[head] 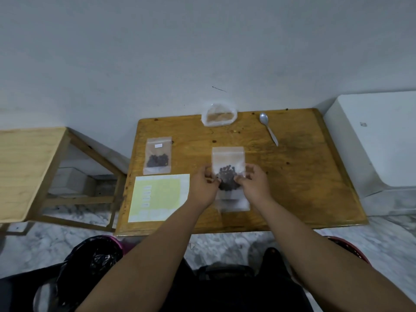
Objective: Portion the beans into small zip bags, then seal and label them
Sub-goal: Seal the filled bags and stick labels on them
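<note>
At centre frame, we pinch the bag (228,157) of beans (227,179) at both side edges, left hand (203,188) and right hand (253,184), over the table (304,176). Should the zip (228,150) be part open, which we cannot tell, a tilt would spill beans across it.

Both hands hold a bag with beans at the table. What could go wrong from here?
1. I cannot tell if the zip of the bag is closed. The left hand and right hand pinch it near the beans, so tilting it may spill them onto the table.
2. This bag shows no label, unlike the labelled bag. It could be put aside unlabelled, though the sheet lies near.
</note>
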